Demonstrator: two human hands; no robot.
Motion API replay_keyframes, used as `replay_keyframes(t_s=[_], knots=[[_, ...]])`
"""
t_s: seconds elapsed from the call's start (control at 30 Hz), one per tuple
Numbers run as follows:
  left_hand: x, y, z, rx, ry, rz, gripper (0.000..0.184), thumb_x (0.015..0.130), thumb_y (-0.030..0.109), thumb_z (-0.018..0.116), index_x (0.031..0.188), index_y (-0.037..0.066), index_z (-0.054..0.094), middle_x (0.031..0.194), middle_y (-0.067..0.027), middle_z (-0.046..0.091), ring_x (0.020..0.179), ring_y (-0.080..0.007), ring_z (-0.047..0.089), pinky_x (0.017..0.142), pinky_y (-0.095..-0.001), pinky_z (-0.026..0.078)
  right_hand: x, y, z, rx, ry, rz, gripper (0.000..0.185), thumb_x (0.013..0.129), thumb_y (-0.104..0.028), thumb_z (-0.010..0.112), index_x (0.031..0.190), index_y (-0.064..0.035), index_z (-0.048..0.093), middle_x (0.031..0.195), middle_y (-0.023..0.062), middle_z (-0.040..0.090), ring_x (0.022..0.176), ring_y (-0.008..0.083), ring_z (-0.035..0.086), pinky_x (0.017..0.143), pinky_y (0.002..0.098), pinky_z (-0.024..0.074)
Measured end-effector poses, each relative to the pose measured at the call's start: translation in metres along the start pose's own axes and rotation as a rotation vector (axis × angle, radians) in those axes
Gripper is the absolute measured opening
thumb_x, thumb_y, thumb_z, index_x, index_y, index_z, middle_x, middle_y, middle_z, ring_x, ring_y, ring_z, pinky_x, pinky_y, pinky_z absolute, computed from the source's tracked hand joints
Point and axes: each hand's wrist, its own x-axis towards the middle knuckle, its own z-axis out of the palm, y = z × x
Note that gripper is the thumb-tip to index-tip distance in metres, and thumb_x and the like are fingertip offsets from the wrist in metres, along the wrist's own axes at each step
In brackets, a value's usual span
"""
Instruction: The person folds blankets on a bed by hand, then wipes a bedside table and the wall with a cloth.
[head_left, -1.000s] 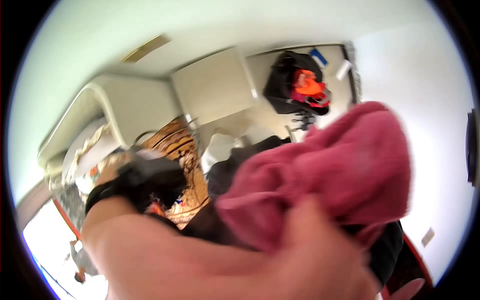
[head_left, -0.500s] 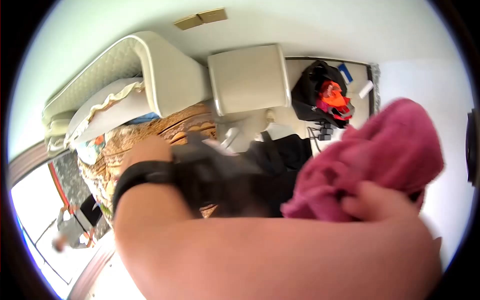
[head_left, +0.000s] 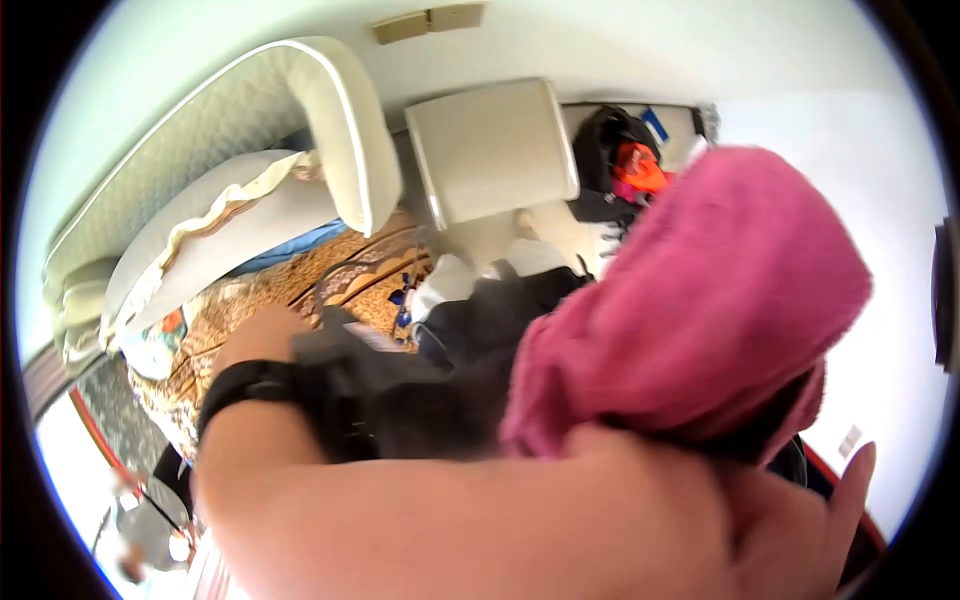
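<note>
My left hand (head_left: 258, 340), with a black wristband, is at the left against blurred dark cloth (head_left: 400, 400); it seems to grip the cloth, though its fingertips are hidden. At the lower right my right hand (head_left: 690, 500) is closed on a bunched pink fuzzy cloth (head_left: 700, 290), with one finger sticking out to the side. Dark material shows beneath the pink cloth's lower edge. A bare forearm fills the bottom of the view.
A padded bed headboard (head_left: 200, 130) and brown patterned blanket (head_left: 250, 300) are at the left. Beyond my hands stand a cream cabinet (head_left: 490, 150) and a black bag (head_left: 600, 140) with orange items. A person (head_left: 150, 525) shows at the lower left.
The view has shifted and turned. The pink cloth bulges upward and looks larger than half a second ago. The dark cloth has moved along with my left hand.
</note>
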Motion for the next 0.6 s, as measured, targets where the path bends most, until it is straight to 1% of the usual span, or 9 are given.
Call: replay_keyframes(t_s=[0.17,0.27,0.37,0.43,0.5,0.6], knots=[[-0.046,0.0,-0.021,0.022,0.013,-0.013,0.042,0.068,0.003,0.072,0.108,0.002,0.059,0.079,-0.0069,0.06,0.069,-0.0193,0.059,0.061,-0.0292,0.05,0.003,0.017,-0.024,-0.278,0.168,0.165,0.039,0.07,0.002,0.068,0.108,-0.0031,0.063,0.091,0.013,0.06,0.071,0.0252,0.062,0.059,0.0307,0.0503],[-0.054,-0.002,-0.027,0.014,0.022,-0.027,0.041,0.068,0.002,0.073,0.107,0.001,0.059,0.079,-0.0072,0.06,0.069,-0.0196,0.06,0.061,-0.0293,0.05,0.003,0.012,-0.043,-0.409,0.247,0.223,0.04,0.069,0.003,0.068,0.109,-0.0032,0.063,0.091,0.0128,0.06,0.071,0.0252,0.062,0.059,0.0308,0.0504],[-0.062,-0.012,-0.035,0.037,0.047,-0.015,0.041,0.068,0.002,0.073,0.107,0.0,0.059,0.079,-0.0074,0.061,0.069,-0.0198,0.06,0.062,-0.0294,0.05,0.008,0.015,-0.048,-0.469,0.279,0.236,0.041,0.069,0.004,0.067,0.109,-0.0033,0.063,0.091,0.0127,0.06,0.071,0.0252,0.062,0.059,0.0309,0.0506],[-0.07,-0.019,-0.038,0.033,0.056,-0.05,0.041,0.068,0.001,0.073,0.106,0.0,0.059,0.078,-0.0076,0.061,0.07,-0.02,0.06,0.062,-0.0295,0.051,0.011,0.016,-0.048,-0.488,0.303,0.255,0.041,0.069,0.004,0.067,0.109,-0.0033,0.063,0.091,0.0126,0.06,0.072,0.0252,0.062,0.059,0.031,0.0506],[-0.081,-0.018,-0.044,0.046,0.061,-0.059,0.041,0.068,0.001,0.073,0.106,-0.001,0.06,0.078,-0.0078,0.061,0.07,-0.0202,0.061,0.063,-0.0296,0.051,0.016,0.02,-0.047,-0.512,0.307,0.253,0.042,0.069,0.005,0.066,0.109,-0.0034,0.063,0.091,0.0125,0.06,0.072,0.0252,0.062,0.059,0.031,0.0507],[-0.089,0.002,-0.044,0.045,0.079,-0.066,0.04,0.068,0.001,0.074,0.105,-0.002,0.06,0.078,-0.0081,0.062,0.07,-0.0205,0.061,0.063,-0.0297,0.051,0.021,0.015,-0.044,-0.564,0.324,0.271,0.042,0.068,0.006,0.066,0.11,-0.0034,0.063,0.091,0.0123,0.06,0.072,0.0252,0.062,0.059,0.0312,0.0508]])
